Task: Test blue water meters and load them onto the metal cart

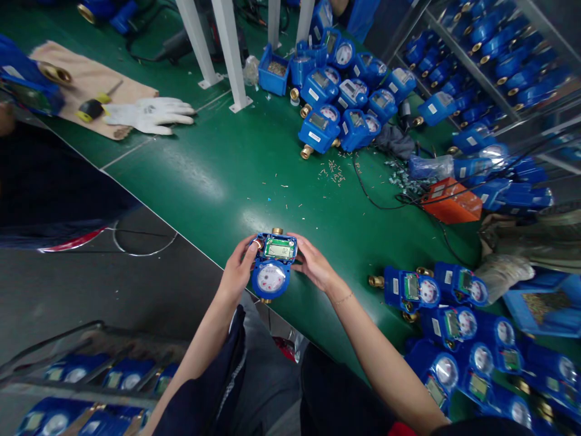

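Note:
Between my hands, at the near edge of the green bench, is a blue water meter (271,278) with a round white dial and an uncovered green circuit board with a lit display. Brass fittings stick out at its top and bottom. My left hand (238,266) is closed on the meter's left side, thumb on the upper left corner by a small copper-coloured part. My right hand (313,263) holds the right side, fingers curled around the edge and partly hidden behind it.
Blue meters (320,127) crowd the bench's far side; more uncovered ones (413,287) stand at right. Small screws (333,172) lie scattered near an orange box (454,200). At left are a white glove (149,115), a screwdriver (91,109) and another person's dark sleeve (54,188). Racks hold further meters.

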Available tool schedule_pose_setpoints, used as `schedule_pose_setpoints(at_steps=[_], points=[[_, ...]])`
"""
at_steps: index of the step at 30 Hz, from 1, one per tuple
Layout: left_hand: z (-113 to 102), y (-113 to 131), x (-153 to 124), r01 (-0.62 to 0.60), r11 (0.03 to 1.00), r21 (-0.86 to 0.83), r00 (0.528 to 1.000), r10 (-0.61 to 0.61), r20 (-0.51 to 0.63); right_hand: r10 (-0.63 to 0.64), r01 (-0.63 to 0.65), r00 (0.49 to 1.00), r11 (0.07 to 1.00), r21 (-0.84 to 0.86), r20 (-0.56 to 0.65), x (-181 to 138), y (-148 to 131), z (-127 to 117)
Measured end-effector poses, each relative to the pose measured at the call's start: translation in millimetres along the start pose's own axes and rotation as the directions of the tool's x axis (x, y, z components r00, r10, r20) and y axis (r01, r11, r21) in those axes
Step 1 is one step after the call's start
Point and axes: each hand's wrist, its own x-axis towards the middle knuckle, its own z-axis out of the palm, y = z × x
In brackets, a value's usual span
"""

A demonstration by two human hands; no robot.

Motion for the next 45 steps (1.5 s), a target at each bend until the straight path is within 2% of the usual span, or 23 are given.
schedule_pose_setpoints(at_steps=[7,13,16,30,45], points=[[7.9,-1.0,-5.8,-0.036,0.999,-0.035,0.998,0.038,0.059,0.025,-0.025,1.0,1.0,0.0,0.005,-0.9,0.1,-4.5],[20.8,-9.1,-2.0,-0.073,0.995,0.063,0.994,0.078,-0.08,0.032,-0.033,0.999,0.999,0.019,0.019,-1.5,-1.8,-5.6],[23.2,-12.5,1.1,-0.084,0.994,0.069,0.991,0.09,-0.101,0.032,-0.032,0.999,0.999,0.016,0.02,-2.2,-2.1,-4.6],[18.6,-21.2,4.6,-0.1,0.994,0.054,0.994,0.102,-0.048,0.032,-0.032,0.999,0.999,0.0,0.009,-4.0,-2.9,-3.1],[17.0,-12.5,-5.1,-0.054,0.998,-0.012,0.998,0.053,-0.016,0.024,-0.024,1.0,0.999,-0.039,0.01,-4.0,-6.5,-1.2]])
